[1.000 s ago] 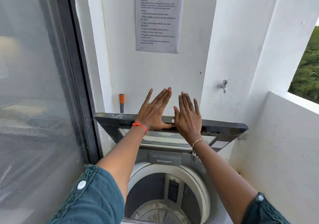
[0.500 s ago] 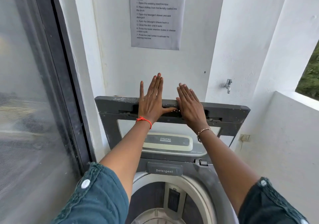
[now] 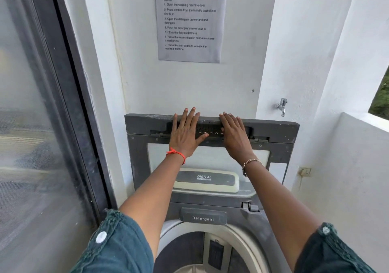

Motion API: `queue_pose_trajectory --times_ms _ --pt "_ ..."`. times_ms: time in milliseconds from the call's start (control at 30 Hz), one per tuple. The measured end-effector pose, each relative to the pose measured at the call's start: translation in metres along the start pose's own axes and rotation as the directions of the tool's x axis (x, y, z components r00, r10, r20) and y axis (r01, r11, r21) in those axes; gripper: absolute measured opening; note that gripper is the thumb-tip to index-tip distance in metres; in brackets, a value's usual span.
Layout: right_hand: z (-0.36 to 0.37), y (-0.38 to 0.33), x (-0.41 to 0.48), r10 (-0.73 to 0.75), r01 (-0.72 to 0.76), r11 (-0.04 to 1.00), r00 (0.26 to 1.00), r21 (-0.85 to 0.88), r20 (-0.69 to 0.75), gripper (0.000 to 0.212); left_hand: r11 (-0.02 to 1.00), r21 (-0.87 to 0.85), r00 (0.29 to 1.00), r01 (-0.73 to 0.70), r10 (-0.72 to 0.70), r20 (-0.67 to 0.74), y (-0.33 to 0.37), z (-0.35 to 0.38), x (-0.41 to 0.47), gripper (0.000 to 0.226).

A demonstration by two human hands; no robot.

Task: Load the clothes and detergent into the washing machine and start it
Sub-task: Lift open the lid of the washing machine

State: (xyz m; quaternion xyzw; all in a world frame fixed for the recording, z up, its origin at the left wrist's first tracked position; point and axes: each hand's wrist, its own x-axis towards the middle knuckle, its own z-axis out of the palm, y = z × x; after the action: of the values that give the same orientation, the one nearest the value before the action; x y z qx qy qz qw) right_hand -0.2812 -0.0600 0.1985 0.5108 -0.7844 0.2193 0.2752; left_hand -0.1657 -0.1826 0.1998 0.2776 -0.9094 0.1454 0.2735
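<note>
The top-loading washing machine's grey lid (image 3: 280,146) stands raised almost upright against the white wall. My left hand (image 3: 185,133) lies flat with straight fingers on the lid's upper edge, left of centre. My right hand (image 3: 234,135) presses flat beside it, right of centre. Below the lid sit the control panel marked DIGITAL (image 3: 206,180) and a grey flap marked Detergent (image 3: 203,218). The open drum (image 3: 189,251) shows at the bottom; I see no clothes in the part that is visible.
A dark-framed glass door (image 3: 63,104) runs along the left. An instruction sheet (image 3: 189,20) hangs on the wall above the lid. A tap (image 3: 282,106) sticks out on the right, with a low white wall (image 3: 347,167) and a socket (image 3: 304,171) beside the machine.
Both hands have pushed the lid up and back from a half-raised tilt to nearly upright against the wall. The control panel has come into view beneath it.
</note>
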Motion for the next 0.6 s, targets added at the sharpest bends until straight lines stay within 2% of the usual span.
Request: queue_pose_trajectory --times_ms 433,600 --pt "0.009 0.009 0.015 0.019 -0.021 0.999 0.997 0.026 0.071 0.050 0.997 -0.071 0.994 0.021 -0.013 0.106 0.000 0.009 0.014 0.089" --pt "0.007 0.007 0.013 0.034 -0.030 0.999 0.992 -0.034 0.120 0.056 0.996 -0.086 0.991 0.000 0.012 0.136 -0.002 0.005 0.013 0.095"
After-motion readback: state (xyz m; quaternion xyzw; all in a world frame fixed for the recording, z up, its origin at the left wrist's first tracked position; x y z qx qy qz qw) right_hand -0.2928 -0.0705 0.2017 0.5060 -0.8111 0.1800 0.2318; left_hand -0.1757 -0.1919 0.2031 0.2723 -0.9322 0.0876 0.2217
